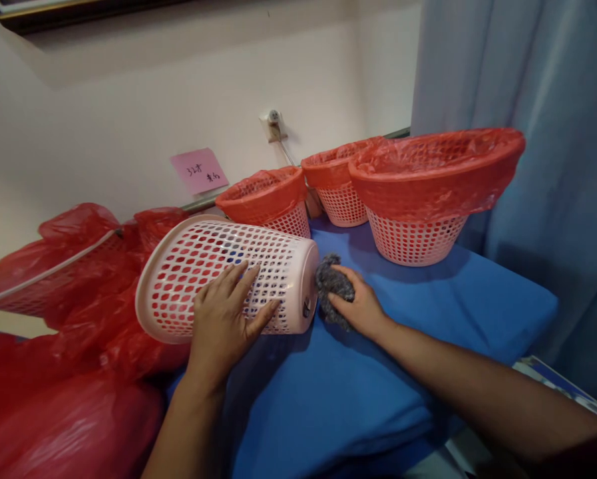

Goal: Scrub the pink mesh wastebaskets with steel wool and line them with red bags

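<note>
A pink perforated plastic basket (pixel 213 263) lies on its side on the blue padded surface (pixel 358 392), its base facing right. My left hand (pixel 225 319) rests on the basket's wall with fingers spread flat. My right hand (pixel 361 306) is closed on a grey cloth (pixel 332 283) and holds it against the basket's base.
Three upright pink baskets lined with red bags stand behind: one in the middle (pixel 268 199), one further back (pixel 341 179), a large one at right (pixel 428 193). Loose red plastic bags (pixel 73 346) pile at left. A pink note (pixel 199 170) and a socket (pixel 273 123) are on the wall. A blue curtain (pixel 542 133) hangs right.
</note>
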Motion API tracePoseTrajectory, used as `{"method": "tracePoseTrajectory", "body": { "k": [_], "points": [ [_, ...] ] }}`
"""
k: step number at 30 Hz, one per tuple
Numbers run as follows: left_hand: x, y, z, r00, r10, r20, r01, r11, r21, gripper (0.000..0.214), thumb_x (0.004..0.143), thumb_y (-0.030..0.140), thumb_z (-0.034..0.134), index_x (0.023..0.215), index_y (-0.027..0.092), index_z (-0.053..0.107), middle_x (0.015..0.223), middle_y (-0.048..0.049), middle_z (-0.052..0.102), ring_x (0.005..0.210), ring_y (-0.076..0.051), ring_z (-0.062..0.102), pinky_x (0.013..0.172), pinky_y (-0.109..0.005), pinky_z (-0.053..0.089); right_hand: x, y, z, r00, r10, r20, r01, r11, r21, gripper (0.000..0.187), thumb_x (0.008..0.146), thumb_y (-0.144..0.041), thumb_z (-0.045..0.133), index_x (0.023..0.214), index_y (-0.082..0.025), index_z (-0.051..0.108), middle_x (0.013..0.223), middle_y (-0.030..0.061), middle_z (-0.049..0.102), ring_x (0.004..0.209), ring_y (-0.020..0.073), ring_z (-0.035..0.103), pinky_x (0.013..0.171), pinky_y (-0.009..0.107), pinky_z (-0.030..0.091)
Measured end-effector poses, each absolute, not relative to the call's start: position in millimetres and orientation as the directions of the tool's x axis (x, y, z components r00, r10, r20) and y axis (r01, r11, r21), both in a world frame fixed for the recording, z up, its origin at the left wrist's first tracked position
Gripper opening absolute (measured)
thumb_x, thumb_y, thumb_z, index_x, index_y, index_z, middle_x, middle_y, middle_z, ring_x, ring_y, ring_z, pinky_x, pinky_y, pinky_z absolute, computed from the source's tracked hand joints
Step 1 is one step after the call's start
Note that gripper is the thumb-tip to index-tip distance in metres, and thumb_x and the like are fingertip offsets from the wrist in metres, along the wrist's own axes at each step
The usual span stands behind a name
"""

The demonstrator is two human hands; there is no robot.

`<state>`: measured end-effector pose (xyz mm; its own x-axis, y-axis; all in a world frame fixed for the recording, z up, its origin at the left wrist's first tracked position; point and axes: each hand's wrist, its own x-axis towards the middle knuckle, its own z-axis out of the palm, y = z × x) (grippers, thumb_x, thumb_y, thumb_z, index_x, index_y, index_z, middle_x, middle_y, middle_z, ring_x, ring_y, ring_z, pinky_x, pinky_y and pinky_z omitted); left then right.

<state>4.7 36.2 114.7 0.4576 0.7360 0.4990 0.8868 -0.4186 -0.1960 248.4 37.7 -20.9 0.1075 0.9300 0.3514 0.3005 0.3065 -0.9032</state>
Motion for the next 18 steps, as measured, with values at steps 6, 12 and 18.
{"method": "tracePoseTrajectory", "body": {
  "k": [6,12,18],
  "points": [
    [2,37,112,0.456,0.723,0.519,0.887,-0.416,-0.2,0.07,0.1,0.067,0.042,0.145,0.016,0.061,0.154,-0.0205,0.059,0.143,-0.043,0.054,0.114,-0.062,0.04,245,35,-17,-0.133,0.982,0.138,0.506,0.187,-0.842,0.051,0.073,-0.017,0.078,0.123,-0.024,0.074,0.121,0.0086,0.071,0.112,0.0293,0.069,0.106,0.041,0.052],
    [0,35,111,0.475,0.71,0.52,0.878,-0.425,-0.221,0.07,0.101,0.066,0.042,0.147,0.016,0.06,0.153,-0.0205,0.06,0.141,-0.043,0.055,0.113,-0.061,0.041,250,78,0,0.076,0.987,0.14,0.435,0.094,-0.896,0.062,0.091,-0.02,0.063,0.151,-0.023,0.052,0.139,0.0083,0.067,0.124,0.0229,0.066,0.108,0.036,0.052],
    [0,36,110,0.48,0.697,0.533,0.875,-0.424,-0.235,0.07,0.102,0.066,0.039,0.145,0.015,0.062,0.152,-0.0209,0.061,0.139,-0.043,0.057,0.11,-0.063,0.043,246,82,-10,0.04,0.996,0.078,0.432,0.053,-0.9,0.049,0.067,-0.009,0.078,0.114,-0.022,0.076,0.108,0.0079,0.077,0.101,0.0298,0.074,0.096,0.041,0.059]
  ]
}}
